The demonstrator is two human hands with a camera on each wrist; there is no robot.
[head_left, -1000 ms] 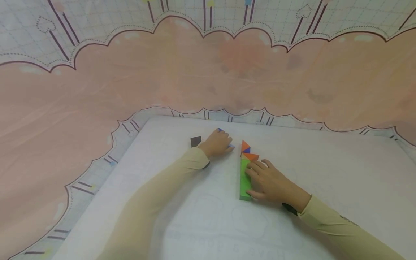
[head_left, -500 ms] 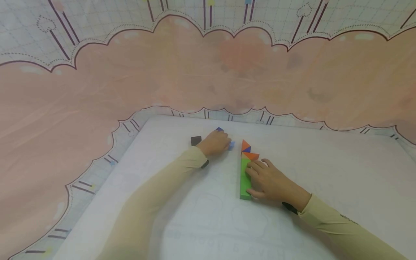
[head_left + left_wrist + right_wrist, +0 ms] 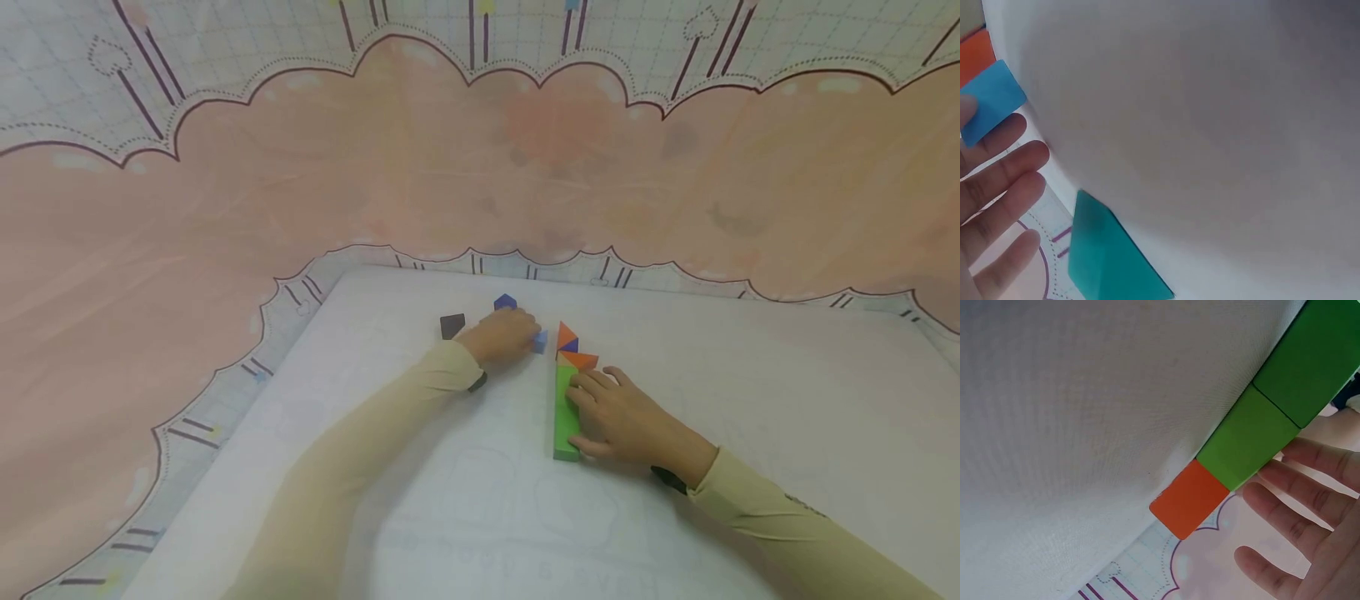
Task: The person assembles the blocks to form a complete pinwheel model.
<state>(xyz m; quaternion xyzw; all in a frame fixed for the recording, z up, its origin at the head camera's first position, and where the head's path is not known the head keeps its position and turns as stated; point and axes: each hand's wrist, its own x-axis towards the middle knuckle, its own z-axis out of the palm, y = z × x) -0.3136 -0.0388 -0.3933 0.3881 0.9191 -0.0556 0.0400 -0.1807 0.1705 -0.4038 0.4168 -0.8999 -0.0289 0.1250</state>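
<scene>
A small light blue block (image 3: 997,100) is pinched between the thumb and index finger of my left hand (image 3: 506,335), whose other fingers extend beside it. Just beyond that hand lies a dark blue block (image 3: 506,301), partly covered by it. My right hand (image 3: 618,421) rests its fairly straight fingers along the right side of a green column (image 3: 566,417). Dark green (image 3: 1310,362) and light green (image 3: 1247,437) faces show there, ending at an orange face (image 3: 1190,500). Beyond the column's far end are two orange triangles (image 3: 585,362) and a blue triangle (image 3: 572,345).
A black block (image 3: 452,326) lies left of my left hand. The left wrist view shows an angular teal block (image 3: 1110,256) below the fingers. A white table (image 3: 465,517) carries everything, with a patterned curtain (image 3: 480,167) behind its far edge.
My left hand has shifted slightly, uncovering more of the dark blue block. The light blue block has turned in its fingers and moved slightly right. My right hand stays in place.
</scene>
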